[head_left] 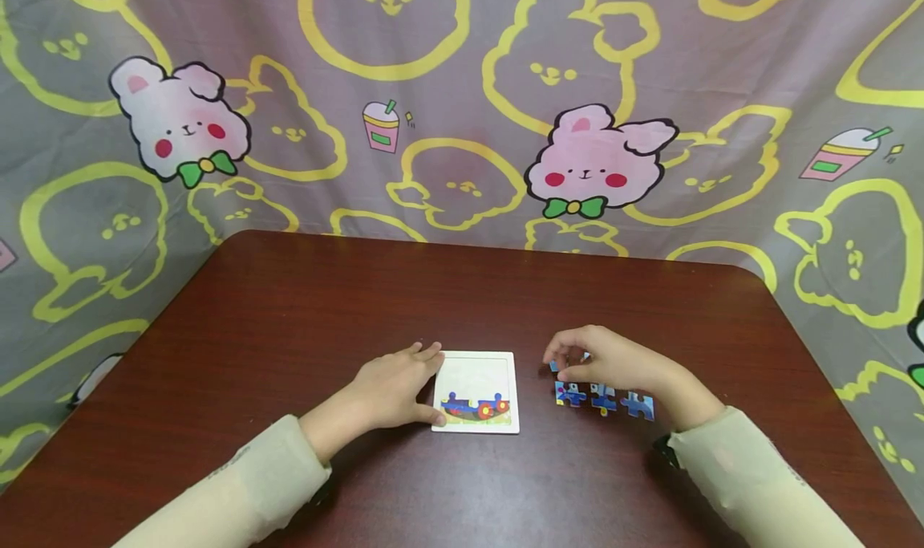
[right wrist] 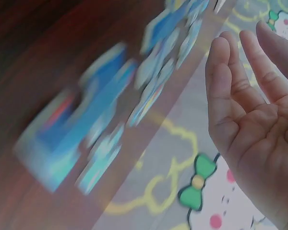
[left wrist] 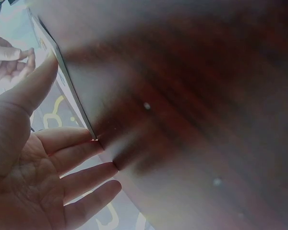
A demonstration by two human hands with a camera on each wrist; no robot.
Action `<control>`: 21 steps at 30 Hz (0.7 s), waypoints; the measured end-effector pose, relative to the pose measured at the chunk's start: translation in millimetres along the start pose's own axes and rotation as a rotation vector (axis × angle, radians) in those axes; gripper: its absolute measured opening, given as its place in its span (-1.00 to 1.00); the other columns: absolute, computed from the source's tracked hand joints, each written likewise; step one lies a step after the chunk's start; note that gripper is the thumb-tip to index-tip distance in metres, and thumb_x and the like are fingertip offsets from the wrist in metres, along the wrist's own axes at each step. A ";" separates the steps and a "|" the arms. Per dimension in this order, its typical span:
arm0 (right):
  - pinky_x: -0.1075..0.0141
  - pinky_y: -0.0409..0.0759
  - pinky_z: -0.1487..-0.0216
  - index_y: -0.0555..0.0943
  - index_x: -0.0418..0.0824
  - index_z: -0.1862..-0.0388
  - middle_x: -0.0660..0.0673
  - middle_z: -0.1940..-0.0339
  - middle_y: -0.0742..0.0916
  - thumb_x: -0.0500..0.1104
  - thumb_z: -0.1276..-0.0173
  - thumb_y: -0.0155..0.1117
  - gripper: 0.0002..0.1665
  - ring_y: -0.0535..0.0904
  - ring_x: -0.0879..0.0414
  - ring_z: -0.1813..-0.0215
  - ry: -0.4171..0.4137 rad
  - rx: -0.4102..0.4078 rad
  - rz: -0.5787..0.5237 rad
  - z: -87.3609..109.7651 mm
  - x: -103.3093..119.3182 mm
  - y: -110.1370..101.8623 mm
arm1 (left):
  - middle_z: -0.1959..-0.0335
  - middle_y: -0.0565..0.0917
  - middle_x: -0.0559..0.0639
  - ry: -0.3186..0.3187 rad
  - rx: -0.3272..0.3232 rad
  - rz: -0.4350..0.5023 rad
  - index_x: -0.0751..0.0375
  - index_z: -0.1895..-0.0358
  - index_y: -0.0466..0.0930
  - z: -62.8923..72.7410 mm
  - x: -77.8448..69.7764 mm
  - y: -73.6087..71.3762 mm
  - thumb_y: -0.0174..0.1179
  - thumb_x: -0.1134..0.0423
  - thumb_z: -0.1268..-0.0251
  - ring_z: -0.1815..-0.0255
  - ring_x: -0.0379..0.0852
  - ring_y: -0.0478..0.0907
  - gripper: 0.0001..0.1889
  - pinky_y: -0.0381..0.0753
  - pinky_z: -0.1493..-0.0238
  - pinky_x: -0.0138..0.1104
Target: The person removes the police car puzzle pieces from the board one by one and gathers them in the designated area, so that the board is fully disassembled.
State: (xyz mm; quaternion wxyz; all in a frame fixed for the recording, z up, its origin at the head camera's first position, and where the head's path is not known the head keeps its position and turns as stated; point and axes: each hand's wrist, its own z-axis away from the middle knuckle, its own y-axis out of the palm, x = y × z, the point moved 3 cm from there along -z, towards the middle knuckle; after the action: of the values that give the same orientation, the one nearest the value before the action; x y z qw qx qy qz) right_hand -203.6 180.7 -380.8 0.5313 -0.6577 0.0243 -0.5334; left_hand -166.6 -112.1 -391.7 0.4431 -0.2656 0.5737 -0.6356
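A square white puzzle board [head_left: 472, 373] lies on the table, with joined pieces [head_left: 478, 408] showing a blue and red picture along its near side. My left hand [head_left: 393, 387] rests at the board's left edge, thumb at the near corner and fingers stretched toward the far one. To the right, my right hand [head_left: 613, 359] hovers over loose blue jigsaw pieces [head_left: 570, 394], its fingers loosely bent. In the right wrist view nothing shows between those fingers, and the jigsaw pieces [right wrist: 101, 96] lie apart from the hand. The hand partly hides the far pieces in the head view.
The dark brown wooden table [head_left: 433, 291] has rounded far corners. A grey curtain [head_left: 447, 99] with yellow outlines and pink rabbits hangs behind it and along both sides.
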 end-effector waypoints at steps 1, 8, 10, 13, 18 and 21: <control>0.35 0.60 0.16 0.66 -0.15 0.08 0.08 0.37 0.67 -0.30 -0.33 0.34 -0.80 0.59 0.22 0.26 -0.003 0.010 -0.005 -5.3 3.6 2.8 | -0.52 0.33 0.09 -0.001 0.000 0.001 0.22 -0.44 0.37 0.0 0.2 0.1 0.39 -0.28 -0.04 -0.52 0.17 0.29 -0.05 0.45 -0.33 0.08; 0.36 0.57 0.24 0.67 -0.15 0.11 0.08 0.42 0.65 -0.29 -0.32 0.36 -0.82 0.56 0.24 0.31 -0.069 0.084 -0.026 -36.5 30.4 22.3 | -0.51 0.33 0.08 -0.006 -0.001 0.009 0.21 -0.43 0.38 0.4 0.4 -0.3 0.41 -0.27 -0.02 -0.51 0.17 0.29 -0.05 0.46 -0.33 0.08; 0.39 0.54 0.30 0.68 -0.14 0.11 0.07 0.42 0.64 -0.29 -0.32 0.36 -0.82 0.54 0.23 0.35 -0.079 0.104 -0.036 -43.0 38.2 28.0 | -0.51 0.34 0.08 -0.007 -0.005 0.008 0.21 -0.43 0.38 0.3 1.0 -0.5 0.41 -0.27 -0.02 -0.51 0.17 0.30 -0.05 0.46 -0.32 0.08; 0.41 0.53 0.34 0.68 -0.14 0.10 0.06 0.42 0.66 -0.30 -0.32 0.35 -0.81 0.55 0.25 0.36 -0.107 0.133 -0.042 -52.3 47.3 35.4 | -0.50 0.35 0.09 -0.008 -0.007 0.010 0.21 -0.42 0.40 0.3 1.5 -1.3 0.42 -0.26 -0.02 -0.51 0.18 0.30 -0.06 0.47 -0.31 0.08; 0.43 0.54 0.34 0.68 -0.17 0.11 0.05 0.42 0.67 -0.31 -0.30 0.36 -0.81 0.57 0.27 0.35 -0.139 0.176 -0.031 -66.9 56.6 46.4 | -0.50 0.35 0.10 -0.004 -0.008 0.025 0.21 -0.41 0.41 0.3 1.5 -1.1 0.43 -0.25 -0.01 -0.50 0.20 0.31 -0.08 0.49 -0.28 0.10; 0.44 0.53 0.34 0.69 -0.19 0.12 0.05 0.44 0.66 -0.31 -0.29 0.37 -0.81 0.55 0.29 0.39 -0.144 0.203 -0.028 -74.2 60.0 52.4 | -0.50 0.35 0.09 -0.007 -0.006 0.022 0.20 -0.41 0.41 0.4 1.7 -0.4 0.42 -0.26 0.00 -0.50 0.17 0.31 -0.07 0.49 -0.28 0.10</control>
State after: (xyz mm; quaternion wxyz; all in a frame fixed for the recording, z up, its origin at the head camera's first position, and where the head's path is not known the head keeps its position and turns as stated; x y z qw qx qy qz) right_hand -203.8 72.1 -388.1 0.5880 -0.6375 -0.0774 -0.4917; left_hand -167.2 -113.8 -391.5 0.4512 -0.2628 0.5771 -0.6279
